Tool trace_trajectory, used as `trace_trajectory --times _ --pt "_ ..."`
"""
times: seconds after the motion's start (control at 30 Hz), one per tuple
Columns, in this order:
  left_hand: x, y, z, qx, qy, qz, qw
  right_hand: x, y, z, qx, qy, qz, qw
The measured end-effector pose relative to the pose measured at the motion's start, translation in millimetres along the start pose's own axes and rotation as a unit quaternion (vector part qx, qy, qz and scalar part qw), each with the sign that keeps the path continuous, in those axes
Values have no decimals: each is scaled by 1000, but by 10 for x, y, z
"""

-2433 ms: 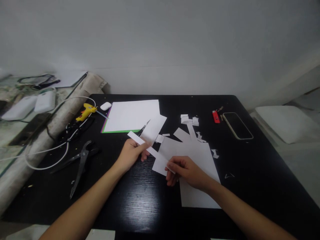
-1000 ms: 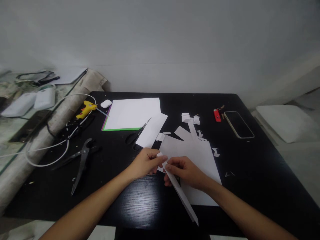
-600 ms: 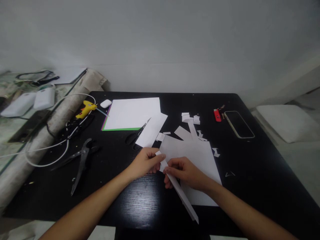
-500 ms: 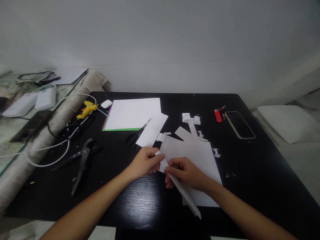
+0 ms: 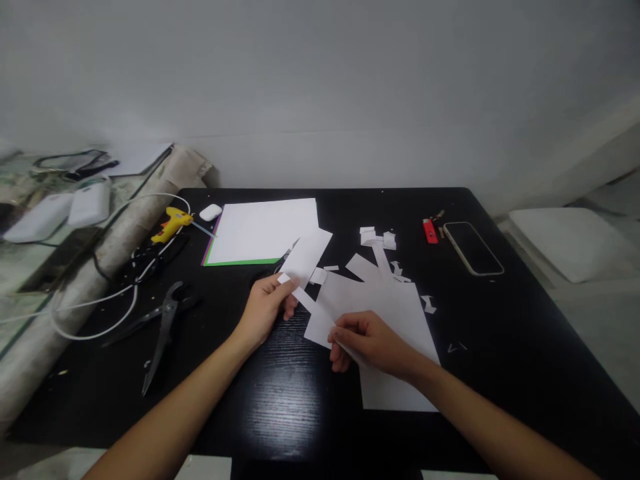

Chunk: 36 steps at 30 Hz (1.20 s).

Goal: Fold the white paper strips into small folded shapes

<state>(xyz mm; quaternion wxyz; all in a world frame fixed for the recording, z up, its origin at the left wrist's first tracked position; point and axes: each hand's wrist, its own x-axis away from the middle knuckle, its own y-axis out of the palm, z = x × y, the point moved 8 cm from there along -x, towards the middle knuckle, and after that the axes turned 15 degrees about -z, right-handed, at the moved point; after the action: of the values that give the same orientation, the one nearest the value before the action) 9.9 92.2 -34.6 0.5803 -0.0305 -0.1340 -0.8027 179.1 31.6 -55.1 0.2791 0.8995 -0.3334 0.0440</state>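
A narrow white paper strip (image 5: 306,299) stretches between my two hands above the black table. My left hand (image 5: 265,308) pinches it close to its upper left end, where a small tip pokes out past the thumb. Lower down and to the right, my right hand (image 5: 363,339) is closed on the strip's other part; its lower end is mostly hidden by the fingers. Beneath the right hand lies a large white paper sheet (image 5: 400,383). A white paper rectangle (image 5: 309,255) rests just beyond my left hand, over scissors that are mostly covered.
Paper scraps (image 5: 367,237) lie behind the large sheet. To the right are a red lighter (image 5: 430,231) and a phone (image 5: 473,249). On the left are pliers (image 5: 167,317), a yellow glue gun (image 5: 171,225), a white cable (image 5: 135,303) and a paper stack (image 5: 265,230).
My left hand has moved left and slightly up, drawing the strip out longer between the hands. My right hand stays nearly in place, and the strip's lower end no longer hangs below it.
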Motion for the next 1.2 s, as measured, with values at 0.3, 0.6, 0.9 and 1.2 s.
trace_trajectory --times 0.3,0.6,0.9,1.2 --pt "7 18 -34 55 -3 3 998 -11 2 -19 5 -3 6 1000" --pt "30 290 -216 -16 -55 -118 991 0 1 -25 11 -4 16 1000" --pt "48 349 -139 -52 -35 -152 986 -7 7 -4 2 -8 -4 1000" --pt "-9 -269 159 10 83 54 995 18 -10 -39 -2 -1 0 1000"
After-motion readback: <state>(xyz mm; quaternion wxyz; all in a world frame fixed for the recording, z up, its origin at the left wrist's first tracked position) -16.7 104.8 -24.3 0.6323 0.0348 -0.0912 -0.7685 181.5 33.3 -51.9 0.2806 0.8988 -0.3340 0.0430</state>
